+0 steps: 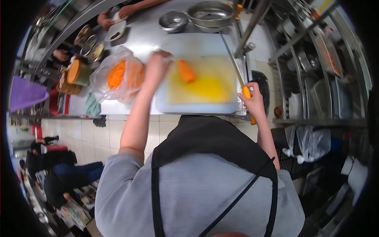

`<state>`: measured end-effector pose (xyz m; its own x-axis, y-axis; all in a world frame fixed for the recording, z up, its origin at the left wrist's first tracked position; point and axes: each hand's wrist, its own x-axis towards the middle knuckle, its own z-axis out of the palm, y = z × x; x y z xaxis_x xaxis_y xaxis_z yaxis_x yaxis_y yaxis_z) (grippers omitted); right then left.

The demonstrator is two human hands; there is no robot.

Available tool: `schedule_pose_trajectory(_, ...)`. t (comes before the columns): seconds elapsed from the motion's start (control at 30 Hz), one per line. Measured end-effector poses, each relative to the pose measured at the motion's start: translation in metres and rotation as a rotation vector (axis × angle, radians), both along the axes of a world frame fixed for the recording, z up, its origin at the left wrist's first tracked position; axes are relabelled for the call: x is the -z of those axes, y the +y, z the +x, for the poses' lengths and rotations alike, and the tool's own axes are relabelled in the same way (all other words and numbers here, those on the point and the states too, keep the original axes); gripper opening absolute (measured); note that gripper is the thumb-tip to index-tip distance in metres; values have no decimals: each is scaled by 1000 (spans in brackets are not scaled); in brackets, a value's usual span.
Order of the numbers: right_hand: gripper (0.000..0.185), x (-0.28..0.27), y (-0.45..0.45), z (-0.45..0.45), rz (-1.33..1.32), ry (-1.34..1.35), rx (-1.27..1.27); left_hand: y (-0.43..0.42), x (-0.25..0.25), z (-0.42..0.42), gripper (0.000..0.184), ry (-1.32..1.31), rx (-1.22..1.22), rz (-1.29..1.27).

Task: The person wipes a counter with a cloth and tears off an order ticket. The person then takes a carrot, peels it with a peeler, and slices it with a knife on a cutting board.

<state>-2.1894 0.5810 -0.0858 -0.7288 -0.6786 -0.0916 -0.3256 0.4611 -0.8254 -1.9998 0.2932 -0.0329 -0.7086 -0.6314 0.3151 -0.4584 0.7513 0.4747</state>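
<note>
On a white cutting board (197, 108) stained yellow lies a peeled orange carrot (186, 72). My left hand (159, 65), smeared by motion, is over the board's left edge, left of the carrot; whether it holds anything cannot be made out. At the board's right edge my right hand (254, 98) is wrapped round the yellow handle of a long knife (233, 61), its blade pointing away from me. A clear plastic bag (103, 81) with shredded carrot (117, 75) sits left of my left hand.
Metal bowls (211, 15) stand behind the board. Another person's hands (125, 12) hold a white dish (115, 31) at the far left. A green cloth (93, 105) and an orange-lidded container (74, 72) are at left. Metal shelves (316, 71) stand at right; people are at lower left.
</note>
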Motion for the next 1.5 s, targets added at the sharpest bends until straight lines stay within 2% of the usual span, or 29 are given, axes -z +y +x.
schedule_pose_trajectory(0.03, 40, -4, 1, 0, -30, -19, 5, 15, 30, -21, 20, -13, 196, -2)
schedule_pose_trajectory(0.07, 40, -11, 3, 1, -24, -14, 25, 40, 49, -42, 14, -78, 303, 122)
schedule_pose_trajectory(0.2, 39, -23, 9, 1, 53, -83, 63, 104, 86, -94, 17, -333, 541, 119)
schedule_pose_trajectory(0.3, 40, -18, 16, 3, 50, -86, 71, 123, 105, -115, 13, -294, 496, 12)
schedule_pose_trajectory(0.47, 38, -7, 22, 9, -38, -12, 69, 119, 117, -135, 9, -406, 582, 49)
schedule_pose_trajectory(0.5, 38, -14, 22, 12, -13, -101, 73, 116, 114, -134, 8, -467, 611, 86)
schedule_pose_trajectory(0.53, 39, -19, 22, 13, 11, -190, 77, 113, 114, -131, 8, -467, 618, 84)
schedule_pose_trajectory(0.6, 39, -12, 24, 11, -39, -239, 68, 107, 113, -121, 8, -218, 716, 96)
schedule_pose_trajectory(0.67, 40, -13, 24, 11, -133, -426, 67, 106, 107, -111, 9, -203, 781, 162)
schedule_pose_trajectory(0.7, 40, -16, 23, 12, -135, -425, 68, 107, 104, -106, 10, -189, 840, 228)
schedule_pose_trajectory(0.83, 41, -25, 21, 10, -149, -531, 92, 114, 97, -89, 14, -136, 922, 216)
schedule_pose_trajectory(0.9, 41, -25, 20, 8, -156, -540, 84, 115, 97, -85, 14, -63, 1008, 123)
schedule_pose_trajectory(1.03, 36, -27, 17, 8, -234, -673, 61, 122, 110, -80, 13, -88, 971, 65)
schedule_pose_trajectory(1.23, 27, -30, 13, 5, -403, -937, 45, 132, 123, -64, 11, 23, 878, 21)
schedule_pose_trajectory(1.33, 24, -33, 11, 4, -426, -977, 34, 132, 114, -66, 7, 77, 780, 117)
schedule_pose_trajectory(1.4, 23, -33, 8, 4, -426, -981, 23, 135, 91, -69, 9, 147, 339, 1152)
schedule_pose_trajectory(1.43, 24, -34, 5, 4, -430, -985, 17, 132, 87, -71, 9, 147, 334, 1154)
schedule_pose_trajectory(1.5, 26, -35, 0, 7, -428, -991, 6, 125, 81, -78, 13, 337, 320, 1588)
